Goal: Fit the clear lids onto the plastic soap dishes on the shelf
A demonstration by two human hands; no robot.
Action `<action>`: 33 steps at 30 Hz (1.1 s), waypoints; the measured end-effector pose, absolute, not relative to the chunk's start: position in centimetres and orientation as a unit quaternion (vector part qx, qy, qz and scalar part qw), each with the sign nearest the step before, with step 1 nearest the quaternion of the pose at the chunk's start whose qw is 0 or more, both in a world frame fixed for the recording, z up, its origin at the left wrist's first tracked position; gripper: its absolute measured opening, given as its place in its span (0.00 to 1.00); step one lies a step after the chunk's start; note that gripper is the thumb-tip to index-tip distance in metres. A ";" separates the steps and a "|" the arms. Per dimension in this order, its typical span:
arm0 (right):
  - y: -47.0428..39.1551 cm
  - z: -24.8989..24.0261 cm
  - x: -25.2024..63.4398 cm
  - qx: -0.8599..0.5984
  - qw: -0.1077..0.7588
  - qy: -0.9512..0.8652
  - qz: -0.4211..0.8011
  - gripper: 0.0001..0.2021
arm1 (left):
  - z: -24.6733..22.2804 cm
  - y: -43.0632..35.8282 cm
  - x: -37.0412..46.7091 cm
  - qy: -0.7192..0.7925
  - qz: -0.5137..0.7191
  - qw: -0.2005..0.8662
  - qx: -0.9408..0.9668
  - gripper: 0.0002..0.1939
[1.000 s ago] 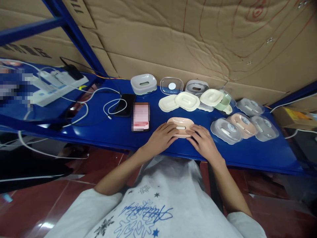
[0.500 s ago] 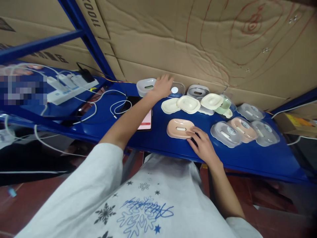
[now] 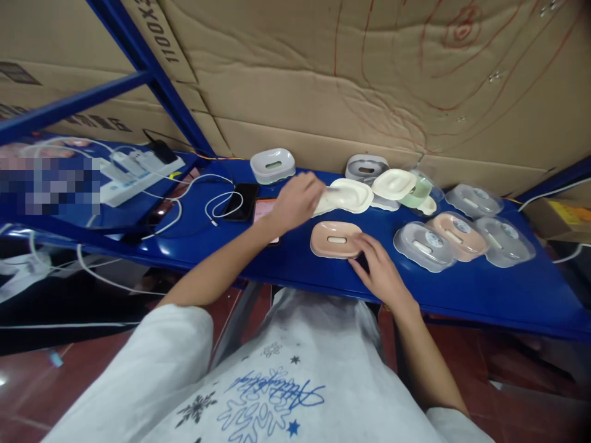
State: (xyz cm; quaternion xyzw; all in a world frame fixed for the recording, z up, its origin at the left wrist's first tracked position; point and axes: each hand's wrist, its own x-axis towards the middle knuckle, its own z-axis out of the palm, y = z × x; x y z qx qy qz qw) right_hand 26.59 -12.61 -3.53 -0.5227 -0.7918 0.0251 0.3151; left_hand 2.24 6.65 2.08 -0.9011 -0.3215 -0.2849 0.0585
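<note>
My left hand [image 3: 301, 200] has its fingers closed on a clear lid [image 3: 339, 195], which hangs edge-on over the cream trays [image 3: 353, 195]. A pink dish [image 3: 330, 240] with a pale bar in its centre lies near the table's front edge. On the dish's right end rest the spread fingers of my right hand [image 3: 381, 267]. Behind my left hand stands a light grey dish [image 3: 272, 166]; a darker grey dish [image 3: 367, 167] is at the back.
To the right lie several lidded dishes, grey [image 3: 425, 246] and pink [image 3: 459, 237]. Green dish [image 3: 418, 192] beside the cream trays. Phones [image 3: 242, 202] and white cables at left, near a power strip [image 3: 138, 178]. Cardboard [image 3: 295, 80] stands behind the blue table [image 3: 295, 271].
My left hand has come forward from the back of the table, bringing the clear lid with it. My right hand has stayed at the pink dish. The view has shifted slightly.
</note>
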 end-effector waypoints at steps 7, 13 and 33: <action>-12.5 -3.3 26.6 -0.503 0.295 -0.812 0.018 0.36 | -0.9 -0.9 1.5 -0.228 -0.247 -0.002 -0.942 0.09; -12.5 -3.5 26.7 -0.503 0.292 -0.813 0.031 0.27 | -0.6 -1.8 -0.9 -0.190 -0.259 -0.156 -0.934 0.29; -12.8 -3.1 26.6 -0.499 0.280 -0.820 0.009 0.23 | -3.3 -4.5 -2.1 -0.257 -0.293 -0.163 -0.906 0.29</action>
